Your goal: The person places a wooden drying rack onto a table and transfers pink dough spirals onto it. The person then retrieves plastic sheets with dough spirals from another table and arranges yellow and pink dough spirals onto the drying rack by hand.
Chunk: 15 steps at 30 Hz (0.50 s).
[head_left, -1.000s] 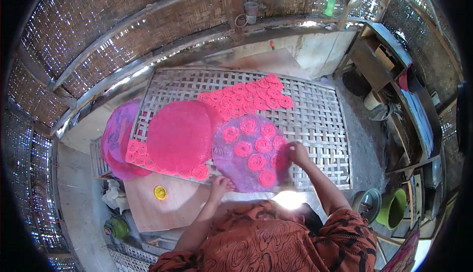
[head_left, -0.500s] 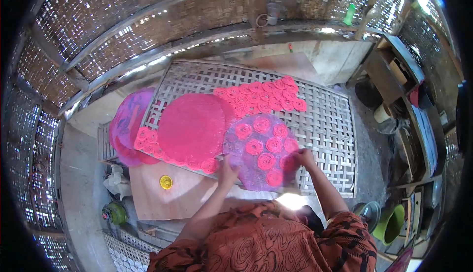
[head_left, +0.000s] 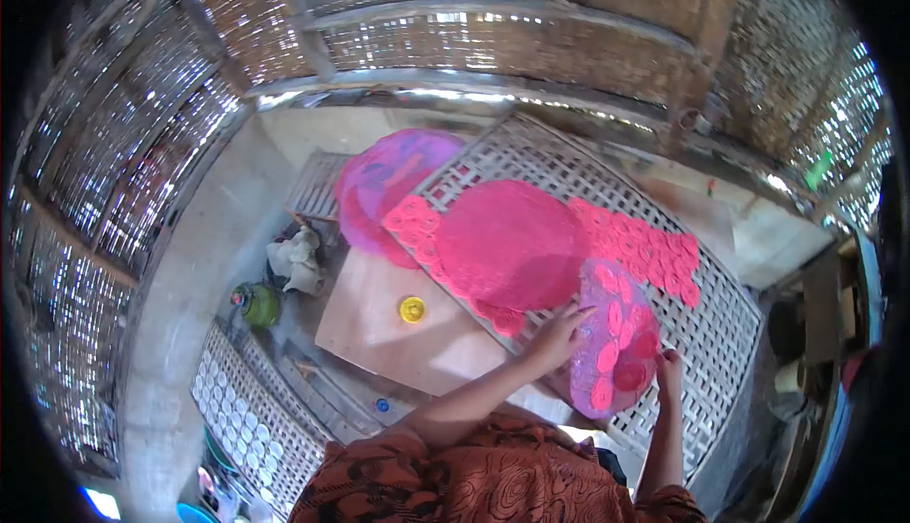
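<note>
A round purple mesh sheet (head_left: 590,357) bearing several pink coiled rosettes (head_left: 608,352) is bent and tilted over the near side of a woven bamboo tray (head_left: 697,371). My left hand (head_left: 561,331) grips the sheet's left edge, its fingertips partly blurred. At the right edge, my right hand (head_left: 669,366) pinches the sheet between closed fingers. Just beyond my left hand lies a round stack of pink sheets (head_left: 512,243) on the tray. Rows of similar pink rosettes (head_left: 649,248) lie directly on the bamboo, behind the held sheet, with more along the tray's left edge.
A yellow round object (head_left: 411,310) sits on the wooden board (head_left: 417,352) at left. More purple and pink round sheets (head_left: 389,182) lie past the tray's left end. A green gas cylinder (head_left: 256,304) and a rack of pale discs (head_left: 237,419) stand at lower left.
My view has swung left, so everything appears shifted right. The mesh sheet, flatter before, is now tilted and curved between my hands, and its rosettes look foreshortened.
</note>
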Each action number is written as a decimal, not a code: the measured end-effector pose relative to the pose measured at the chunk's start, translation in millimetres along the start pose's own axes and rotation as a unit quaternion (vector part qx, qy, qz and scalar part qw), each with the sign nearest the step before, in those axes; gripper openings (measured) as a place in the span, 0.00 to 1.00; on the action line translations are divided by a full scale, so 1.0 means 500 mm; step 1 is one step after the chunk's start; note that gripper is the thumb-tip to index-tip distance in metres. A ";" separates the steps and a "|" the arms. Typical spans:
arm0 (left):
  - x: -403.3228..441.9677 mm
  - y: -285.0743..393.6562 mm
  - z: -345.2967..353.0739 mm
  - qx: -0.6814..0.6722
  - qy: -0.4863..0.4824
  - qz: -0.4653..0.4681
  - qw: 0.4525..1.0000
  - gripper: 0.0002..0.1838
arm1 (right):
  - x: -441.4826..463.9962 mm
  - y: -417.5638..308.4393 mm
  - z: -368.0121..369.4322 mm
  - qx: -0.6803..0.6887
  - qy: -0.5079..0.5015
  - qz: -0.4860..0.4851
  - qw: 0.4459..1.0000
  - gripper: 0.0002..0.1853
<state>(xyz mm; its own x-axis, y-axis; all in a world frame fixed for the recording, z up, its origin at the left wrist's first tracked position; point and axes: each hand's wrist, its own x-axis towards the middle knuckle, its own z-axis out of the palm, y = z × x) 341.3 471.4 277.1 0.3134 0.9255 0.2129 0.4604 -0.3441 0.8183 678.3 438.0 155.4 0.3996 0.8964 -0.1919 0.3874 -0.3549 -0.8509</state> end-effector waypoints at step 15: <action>-0.281 -0.245 -0.651 -0.099 0.211 -0.139 0.962 0.24 | -0.225 -0.649 0.479 0.251 -0.387 0.009 0.887 0.04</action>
<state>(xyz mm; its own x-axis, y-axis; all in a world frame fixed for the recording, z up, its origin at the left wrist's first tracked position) -29.2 435.2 320.9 -0.1842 0.9736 0.1347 0.2969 -0.0755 0.9519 308.7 516.1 336.2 -0.3633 0.8750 -0.3201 -0.1104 -0.3816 -0.9177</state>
